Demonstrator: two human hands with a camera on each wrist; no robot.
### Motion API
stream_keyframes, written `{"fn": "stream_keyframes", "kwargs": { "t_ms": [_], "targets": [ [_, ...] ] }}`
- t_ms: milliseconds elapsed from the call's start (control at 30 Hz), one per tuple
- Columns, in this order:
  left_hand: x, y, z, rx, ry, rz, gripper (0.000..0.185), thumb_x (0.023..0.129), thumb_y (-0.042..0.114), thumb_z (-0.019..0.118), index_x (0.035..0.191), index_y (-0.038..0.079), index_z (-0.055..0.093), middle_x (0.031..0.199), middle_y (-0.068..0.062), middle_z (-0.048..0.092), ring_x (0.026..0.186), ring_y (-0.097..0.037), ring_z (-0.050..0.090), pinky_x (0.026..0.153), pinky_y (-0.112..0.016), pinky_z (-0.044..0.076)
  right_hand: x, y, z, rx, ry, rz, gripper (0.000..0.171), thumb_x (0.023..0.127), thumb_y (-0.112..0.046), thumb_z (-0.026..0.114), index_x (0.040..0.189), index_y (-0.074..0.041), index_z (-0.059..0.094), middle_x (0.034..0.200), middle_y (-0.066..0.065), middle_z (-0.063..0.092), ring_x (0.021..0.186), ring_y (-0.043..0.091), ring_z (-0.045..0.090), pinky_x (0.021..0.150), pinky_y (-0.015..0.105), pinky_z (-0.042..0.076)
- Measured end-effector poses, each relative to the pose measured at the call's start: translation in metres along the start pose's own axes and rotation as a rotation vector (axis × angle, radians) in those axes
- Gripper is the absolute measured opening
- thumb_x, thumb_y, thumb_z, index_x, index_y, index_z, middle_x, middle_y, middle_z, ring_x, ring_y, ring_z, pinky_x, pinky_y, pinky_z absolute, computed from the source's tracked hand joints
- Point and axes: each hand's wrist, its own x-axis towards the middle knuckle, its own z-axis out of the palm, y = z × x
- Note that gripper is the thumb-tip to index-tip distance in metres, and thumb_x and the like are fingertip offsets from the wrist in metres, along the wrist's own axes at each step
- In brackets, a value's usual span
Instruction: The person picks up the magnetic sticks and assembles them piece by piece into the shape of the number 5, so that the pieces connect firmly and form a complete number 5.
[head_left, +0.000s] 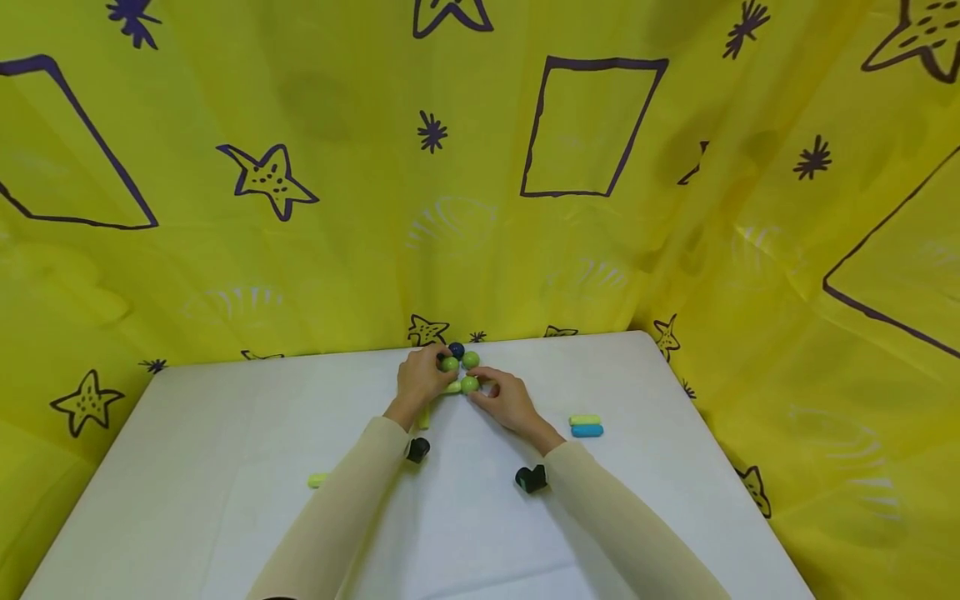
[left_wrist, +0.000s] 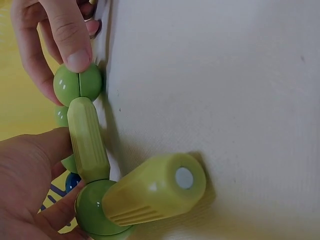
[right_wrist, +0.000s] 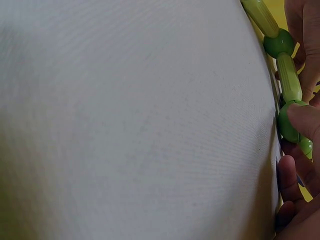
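Both hands meet over a cluster of balls and sticks near the table's far edge. My left hand [head_left: 422, 382] pinches a green ball [head_left: 449, 364] between thumb and fingers. My right hand [head_left: 510, 403] grips another green ball [head_left: 469, 384], its thumb pressed on it in the right wrist view. From that ball a ridged yellow-green stick [left_wrist: 89, 140] runs to a further green ball [left_wrist: 92, 210], which a second stick [left_wrist: 160, 187] also touches, its round end facing the camera. Behind are one more green ball [head_left: 470, 360] and a dark blue ball [head_left: 457, 350].
On the white table [head_left: 247, 433], a yellow stick [head_left: 585, 420] and a blue stick [head_left: 587, 431] lie side by side at right. Another yellow-green stick [head_left: 318, 480] sits by the left forearm. A yellow patterned curtain [head_left: 360, 275] hangs at the back and sides.
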Motion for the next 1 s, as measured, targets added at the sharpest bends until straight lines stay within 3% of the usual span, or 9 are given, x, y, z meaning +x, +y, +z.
{"fn": "stream_keyframes", "kwargs": {
  "t_ms": [333,533,800,1000],
  "targets": [
    [0.001,0.0,0.0,-0.014,-0.006,-0.013,0.034,0.089,0.022,0.08,0.12,0.009,0.072,0.106,-0.012,0.072,0.09,-0.028,0.064,0.084,-0.046,0.052,0.0,0.001,-0.001,-0.002,0.007,-0.013,0.035,0.094,-0.016,0.077,0.128,-0.016,0.071,0.113,0.005,0.071,0.067,0.011,0.049,0.062,0.025,0.041],
    [-0.002,0.0,-0.007,-0.027,-0.007,0.017,0.032,0.088,0.02,0.08,0.117,0.008,0.072,0.099,-0.011,0.073,0.087,-0.029,0.064,0.081,-0.046,0.052,0.0,0.0,-0.001,-0.01,0.009,-0.036,0.034,0.093,-0.016,0.078,0.126,-0.014,0.071,0.112,0.005,0.071,0.067,0.011,0.05,0.062,0.025,0.042],
    [-0.01,-0.009,-0.019,-0.129,-0.001,0.062,0.034,0.085,0.017,0.076,0.117,0.01,0.07,0.109,-0.012,0.073,0.096,-0.03,0.064,0.083,-0.045,0.051,0.002,0.002,0.0,-0.013,0.004,-0.029,0.034,0.092,-0.017,0.078,0.126,-0.016,0.071,0.11,0.003,0.07,0.068,0.011,0.051,0.063,0.026,0.043],
    [-0.025,-0.013,-0.033,-0.22,-0.006,0.114,0.032,0.084,0.016,0.076,0.114,0.01,0.068,0.109,-0.012,0.073,0.097,-0.03,0.061,0.083,-0.044,0.051,0.002,0.003,0.0,-0.016,0.003,-0.028,0.034,0.093,-0.017,0.078,0.126,-0.016,0.071,0.11,0.003,0.071,0.068,0.011,0.051,0.064,0.026,0.044]
  ]
}}
